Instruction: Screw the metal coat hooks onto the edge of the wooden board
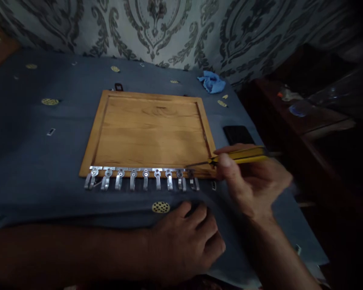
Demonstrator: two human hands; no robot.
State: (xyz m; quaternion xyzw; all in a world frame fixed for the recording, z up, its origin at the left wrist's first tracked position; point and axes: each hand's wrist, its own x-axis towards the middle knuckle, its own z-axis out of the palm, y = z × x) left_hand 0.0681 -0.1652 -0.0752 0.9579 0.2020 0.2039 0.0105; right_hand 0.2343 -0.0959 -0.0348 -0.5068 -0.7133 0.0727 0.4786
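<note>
My right hand (254, 183) is closed around a yellow-and-black screwdriver (240, 155). Its thin shaft points left, and the tip is close to the right part of a metal hook rail (145, 171). This rail, with several silver hooks, lies along the near edge of a framed wooden board (151, 131). Screw heads show on several of the hooks. Below the rail, my left hand (189, 241) rests on the cloth, its fingers curled in. What those fingers hold, if anything, is hidden.
A blue-grey patterned cloth (48, 161) covers the surface under the board. Beyond the board's far right corner lies a crumpled blue cloth (212, 82). A dark flat object (238, 135) sits right of the board. Dark wooden furniture (302, 117) stands on the right.
</note>
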